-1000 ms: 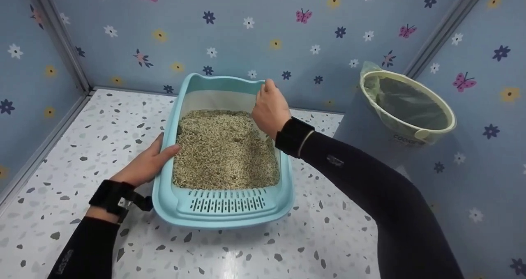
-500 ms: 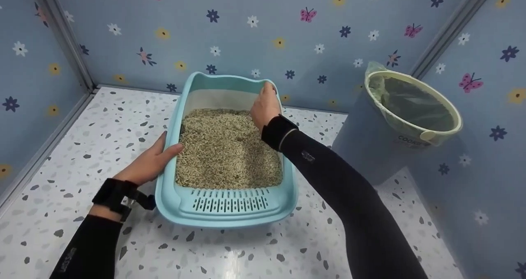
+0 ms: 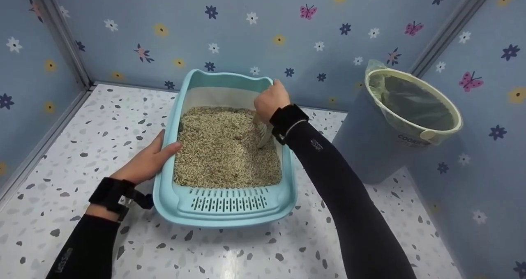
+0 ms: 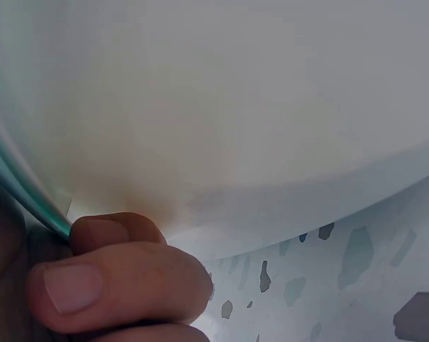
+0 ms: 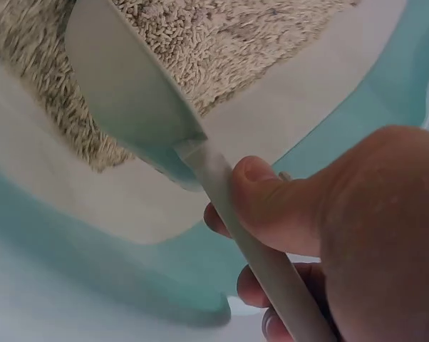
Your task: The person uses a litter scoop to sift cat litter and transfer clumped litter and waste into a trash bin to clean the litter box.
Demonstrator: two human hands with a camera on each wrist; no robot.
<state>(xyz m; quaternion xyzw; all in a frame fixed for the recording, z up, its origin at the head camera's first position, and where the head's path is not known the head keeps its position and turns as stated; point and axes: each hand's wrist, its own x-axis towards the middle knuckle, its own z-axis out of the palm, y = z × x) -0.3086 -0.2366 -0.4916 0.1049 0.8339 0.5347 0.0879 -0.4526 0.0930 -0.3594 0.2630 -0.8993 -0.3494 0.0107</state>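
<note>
A light blue litter box (image 3: pixel 224 220) stands on the floor, filled with pale pellet litter (image 3: pixel 213 151). My left hand (image 3: pixel 144 162) holds its left rim, thumb over the top; in the left wrist view the fingers (image 4: pixel 129 285) curl beneath that rim. Over the box's right side, my right hand (image 3: pixel 272 102) grips the handle of a litter scoop (image 5: pixel 132 85). The scoop's blade dips into the litter near the right wall, and my hand covers most of its handle in the head view. How much litter lies on the blade cannot be made out.
A tall grey-blue trash bin (image 3: pixel 357 147) with a cream rim and a greenish liner bag stands to the right. Flower-printed walls (image 3: pixel 242 32) close in the back and both sides. The floor (image 3: pixel 135 250) is white with dark speckles.
My right hand first shifts slightly left, then back right and a little up the view. The scoop's blade has come into sight below it. My left hand stays on the rim.
</note>
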